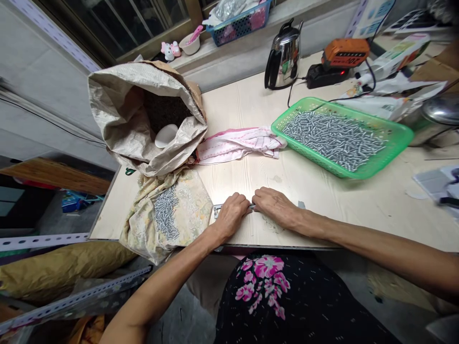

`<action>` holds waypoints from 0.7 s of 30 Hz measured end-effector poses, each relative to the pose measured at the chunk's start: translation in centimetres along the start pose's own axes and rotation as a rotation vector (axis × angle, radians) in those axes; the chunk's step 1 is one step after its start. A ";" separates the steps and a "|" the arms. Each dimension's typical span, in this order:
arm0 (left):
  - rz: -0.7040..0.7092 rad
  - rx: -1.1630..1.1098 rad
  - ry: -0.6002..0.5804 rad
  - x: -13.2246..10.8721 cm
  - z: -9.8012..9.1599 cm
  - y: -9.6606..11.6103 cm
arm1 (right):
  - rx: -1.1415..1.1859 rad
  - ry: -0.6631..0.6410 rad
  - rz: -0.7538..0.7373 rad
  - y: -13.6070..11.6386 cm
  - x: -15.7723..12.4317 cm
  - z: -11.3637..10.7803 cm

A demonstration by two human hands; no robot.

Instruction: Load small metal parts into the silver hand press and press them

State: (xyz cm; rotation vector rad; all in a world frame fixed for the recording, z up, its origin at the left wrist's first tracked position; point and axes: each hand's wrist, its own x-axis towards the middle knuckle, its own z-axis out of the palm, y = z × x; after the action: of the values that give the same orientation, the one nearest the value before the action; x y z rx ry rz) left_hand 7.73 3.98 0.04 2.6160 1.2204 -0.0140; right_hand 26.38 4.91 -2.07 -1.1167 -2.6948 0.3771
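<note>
My left hand (231, 216) and my right hand (275, 206) rest side by side on the pale wooden table (322, 191) near its front edge, fingers curled down. Between and under them lies a small flat metal piece (217, 210) whose left end pokes out beside my left hand. Both hands press on it; what the fingertips hold is hidden. A floral cloth (186, 200) with a heap of small silver metal parts (167, 215) lies just left of my left hand. A green plastic basket (394, 143) filled with similar silver parts stands at the right rear.
A large open paper sack (122, 114) with dark contents and a white scoop (165, 136) stands at the table's left rear. A pink-white cloth (240, 143) lies mid-table. A steel kettle (284, 56), an orange device (344, 52) and cables sit at the back.
</note>
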 end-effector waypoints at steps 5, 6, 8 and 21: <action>-0.024 -0.017 0.076 -0.4 0.8 -0.3 | 0.026 0.027 0.028 0.4 0.0 -0.1; -0.031 -0.010 0.121 -0.7 1.1 -0.2 | 0.050 0.025 0.022 0.8 -0.1 -0.5; -0.038 0.003 0.238 -1.6 2.0 0.4 | 0.107 0.003 -0.011 1.7 0.0 -1.4; -0.007 -0.171 0.406 -3.8 5.5 5.9 | 0.017 0.029 -0.128 6.8 4.3 -1.9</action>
State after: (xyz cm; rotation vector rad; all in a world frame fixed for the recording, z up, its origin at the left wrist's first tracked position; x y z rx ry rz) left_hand 10.27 -3.85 -3.54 2.5364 1.2836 0.6188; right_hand 28.43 12.93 -2.00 -0.9318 -2.7146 0.3595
